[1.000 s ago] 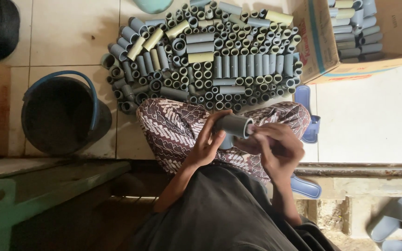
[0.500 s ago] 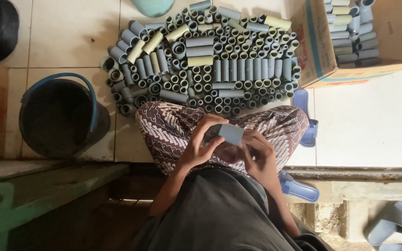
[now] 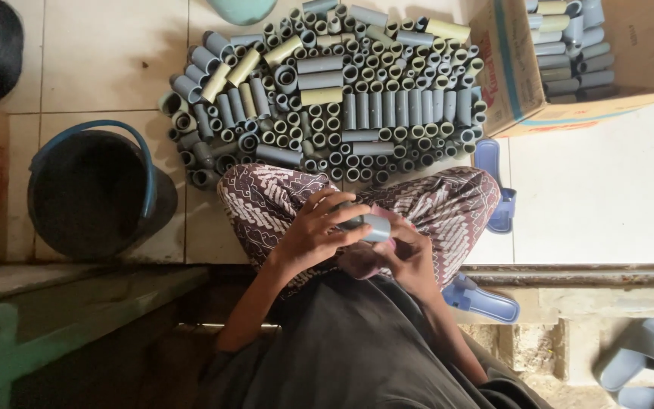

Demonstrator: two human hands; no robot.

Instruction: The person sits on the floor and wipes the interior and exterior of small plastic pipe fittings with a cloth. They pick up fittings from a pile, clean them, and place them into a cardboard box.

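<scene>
Over my lap, my left hand [image 3: 313, 229] and my right hand [image 3: 410, 254] both grip one short grey pipe piece [image 3: 373, 225]. The fingers of my left hand curl over its left end, and my right hand holds it from below at the right end. Something pink [image 3: 382, 213] shows against the pipe by my right fingers; I cannot tell what it is. My knees are covered by patterned brown cloth [image 3: 448, 204]. On the tiles just beyond my knees lies a large heap of similar grey and beige pipe pieces [image 3: 342, 98], some standing on end, some lying flat.
A dark bucket with a blue handle [image 3: 92, 189] stands at the left. A cardboard box [image 3: 509, 83] holding more pipe pieces sits at the upper right. Blue sandals [image 3: 493, 182] lie by my right knee, grey ones [image 3: 637, 356] at the lower right. A green surface [image 3: 54, 333] lies at the lower left.
The pipe piece has been turned in my hands, from end-on to lying sideways, and both hands have shifted slightly lower over my lap.
</scene>
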